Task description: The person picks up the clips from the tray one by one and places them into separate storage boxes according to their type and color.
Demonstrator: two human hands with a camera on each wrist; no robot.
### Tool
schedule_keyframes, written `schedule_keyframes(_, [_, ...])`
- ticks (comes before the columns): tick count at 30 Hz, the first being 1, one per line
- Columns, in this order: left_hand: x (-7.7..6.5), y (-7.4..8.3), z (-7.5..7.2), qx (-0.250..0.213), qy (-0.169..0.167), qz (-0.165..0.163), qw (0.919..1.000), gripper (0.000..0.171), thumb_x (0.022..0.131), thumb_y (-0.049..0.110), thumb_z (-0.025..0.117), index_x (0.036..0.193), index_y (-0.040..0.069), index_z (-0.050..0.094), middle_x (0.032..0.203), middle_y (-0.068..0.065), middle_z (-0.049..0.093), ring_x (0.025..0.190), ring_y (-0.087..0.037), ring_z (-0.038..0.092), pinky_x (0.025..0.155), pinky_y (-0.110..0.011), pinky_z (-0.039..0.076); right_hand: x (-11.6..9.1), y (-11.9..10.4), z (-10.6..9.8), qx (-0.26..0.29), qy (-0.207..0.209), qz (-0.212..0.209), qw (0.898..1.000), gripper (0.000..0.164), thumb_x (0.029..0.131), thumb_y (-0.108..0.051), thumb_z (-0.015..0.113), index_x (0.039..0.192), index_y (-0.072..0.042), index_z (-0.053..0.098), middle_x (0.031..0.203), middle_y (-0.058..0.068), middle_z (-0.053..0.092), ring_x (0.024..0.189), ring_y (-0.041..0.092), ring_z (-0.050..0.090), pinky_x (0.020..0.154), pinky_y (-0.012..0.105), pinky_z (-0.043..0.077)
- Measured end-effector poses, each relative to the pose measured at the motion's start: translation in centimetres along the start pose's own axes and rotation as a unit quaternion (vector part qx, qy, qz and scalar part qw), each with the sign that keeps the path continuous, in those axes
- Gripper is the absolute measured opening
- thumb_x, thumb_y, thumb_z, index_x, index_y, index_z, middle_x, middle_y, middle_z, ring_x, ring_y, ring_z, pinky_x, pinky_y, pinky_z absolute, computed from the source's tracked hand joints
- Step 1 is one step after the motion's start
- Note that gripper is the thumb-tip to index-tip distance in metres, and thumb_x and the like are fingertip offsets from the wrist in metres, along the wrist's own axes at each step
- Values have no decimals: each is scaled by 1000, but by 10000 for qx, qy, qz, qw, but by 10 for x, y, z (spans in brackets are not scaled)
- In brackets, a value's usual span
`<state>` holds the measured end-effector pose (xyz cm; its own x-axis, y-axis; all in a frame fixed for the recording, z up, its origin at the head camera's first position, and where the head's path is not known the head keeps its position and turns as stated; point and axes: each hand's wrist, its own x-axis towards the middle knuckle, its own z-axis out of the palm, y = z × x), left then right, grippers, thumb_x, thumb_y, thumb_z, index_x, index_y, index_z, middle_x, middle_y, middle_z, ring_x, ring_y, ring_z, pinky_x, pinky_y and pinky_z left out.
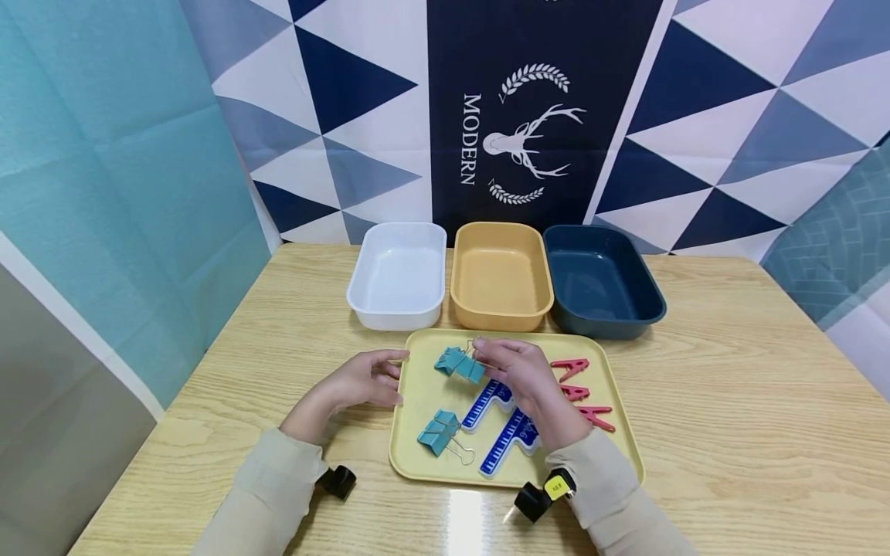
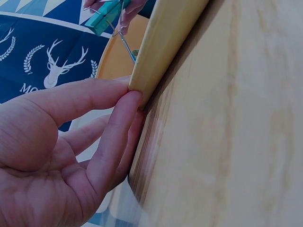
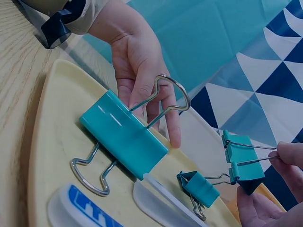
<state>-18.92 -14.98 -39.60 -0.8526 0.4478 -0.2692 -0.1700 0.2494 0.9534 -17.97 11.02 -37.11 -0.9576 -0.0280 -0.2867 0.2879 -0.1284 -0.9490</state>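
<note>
My right hand [image 1: 524,374] pinches the wire handle of a teal binder clip [image 3: 244,163] over the back of the yellow tray [image 1: 424,344]. Just below it is a second teal binder clip [image 3: 201,189], whose wire handle reaches up to the held one. My left hand [image 1: 365,378] is at the tray's left side, its extended fingertips touching the rim. Nearer the front lies another teal binder clip [image 1: 439,432], with its wire handles spread. Two blue-and-white ruler-like clips [image 1: 511,440] lie beside it, one partly behind my right hand.
Several red clips [image 1: 573,392] lie along the tray's right side, partly covered by my right hand. Behind the tray stand a white bin [image 1: 396,319], an orange bin [image 1: 501,319] and a dark blue bin [image 1: 612,328] in a row. A patterned cloth hangs behind the wooden table [image 1: 278,340].
</note>
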Motion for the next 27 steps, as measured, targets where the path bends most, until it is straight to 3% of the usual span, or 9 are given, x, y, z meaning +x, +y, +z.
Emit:
schedule_keyframes(8, [1,-1,0,27,17,3,10000,75,72,-15,70,139,-1,40,108,-18,47,91,-22,58,76,-34,56,-1,-3,0,38,38,-31,10000,18,84,-19,71,94,-4,70,92,6,68,94,19,62,91,35,50])
schedule_keyframes(19, [2,0,1,49,-27,-31,10000,76,72,-14,70,139,-1,39,108,-18,47,92,-23,59,76,-34,56,-1,-6,1,110,131,-67,9998,25,84,-22,71,99,-2,69,103,14,65,102,25,59,93,38,48])
schedule_keyframes(27, [1,0,0,73,10,-45,10000,77,71,-14,70,140,-2,38,108,-19,47,93,-23,60,75,-33,56,0,-7,6,302,161,-158,9993,22,85,-18,69,99,-1,69,92,7,67,93,20,62,90,37,50])
